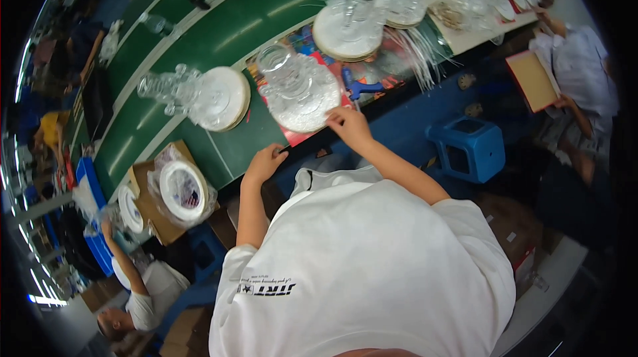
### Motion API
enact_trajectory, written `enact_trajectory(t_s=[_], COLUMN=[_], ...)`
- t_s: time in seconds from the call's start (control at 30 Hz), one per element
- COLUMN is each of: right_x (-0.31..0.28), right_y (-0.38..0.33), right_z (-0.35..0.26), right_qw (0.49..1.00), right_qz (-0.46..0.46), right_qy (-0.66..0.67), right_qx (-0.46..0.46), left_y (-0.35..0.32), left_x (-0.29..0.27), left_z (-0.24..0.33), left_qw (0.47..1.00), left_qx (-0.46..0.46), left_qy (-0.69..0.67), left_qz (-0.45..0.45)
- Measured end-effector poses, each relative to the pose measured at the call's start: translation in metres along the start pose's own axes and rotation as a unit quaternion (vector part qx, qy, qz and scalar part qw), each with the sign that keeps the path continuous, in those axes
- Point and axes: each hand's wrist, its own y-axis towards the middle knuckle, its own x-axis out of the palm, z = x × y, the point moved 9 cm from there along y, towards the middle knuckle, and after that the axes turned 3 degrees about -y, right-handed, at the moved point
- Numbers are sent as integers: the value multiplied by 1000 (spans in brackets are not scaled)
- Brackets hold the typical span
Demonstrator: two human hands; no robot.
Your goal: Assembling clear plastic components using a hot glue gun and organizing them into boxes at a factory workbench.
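In front of me a white round base [306, 106] lies on a red, patterned mat [297, 137]. A clear tube-shaped piece [276, 61] and other transparent parts stand on it. My right hand [350, 129] is at the base's near right rim, fingers bent together against its edge. My left hand [264, 163] sits at the table's front edge, left of the base. Its fingers are closed around a small dark object [286, 149], too small to name. A blue glue gun [361, 86] lies to the right of the base.
On the green table [252, 21], stacked white discs [229, 94] with clear pieces stand left; more discs [342, 31] stand back right beside thin clear strips [425, 58]. A carton [156, 201] holds wrapped white rings. A blue stool [468, 149] stands right. Other people work at both sides.
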Motion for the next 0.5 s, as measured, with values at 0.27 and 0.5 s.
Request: enact_trajectory(t_s=[0.27, 0.5], right_x=[-75, -296], right_y=[-12, -59], right_z=[-2, 161], right_qw=[968, 929], right_qz=[132, 284], right_qy=[-195, -16], right_qx=[-89, 238], left_y=[-11, 4], left_x=[29, 59], left_z=[25, 90], left_qw=[997, 992], left_qx=[41, 88], left_qy=[-18, -25], left_qz=[-66, -90])
